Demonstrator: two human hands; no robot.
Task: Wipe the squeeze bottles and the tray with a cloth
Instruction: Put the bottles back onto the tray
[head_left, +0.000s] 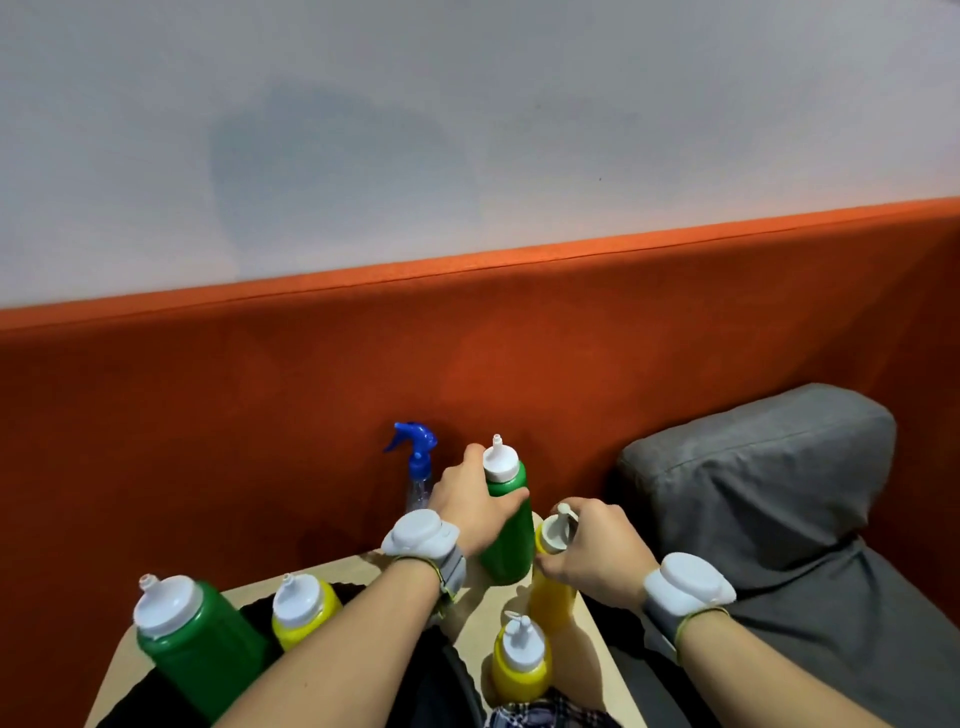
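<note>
**Fig.** Head view, near to far.

Bottom edge: checked fabric (545, 716) – prob. the cloth, cannot tell for sure; in neither hand.

Dark tray (436, 683) lies on the beige table (363, 564), mostly hidden by the forearms. Near green bottle (197, 639) and small yellow bottle (304, 610) stand at left, seemingly on it. Second yellow bottle (519, 660) is upright at right, nr the fabric.

Right hand (597, 551) curls round the cap and neck of the amber bottle (553, 592). Left hand (470, 506) wraps the shoulder of the far green bottle (506, 519), thumb across the front. Both bottles are upright, side by side – likely gripped to clear them off so the tray can be wiped.

Bottles are opaque w/ white nozzle caps, no smears visible.

Behind: spray bottle (418, 467) w/ blue trigger, against the orange panel (260, 415).
</note>
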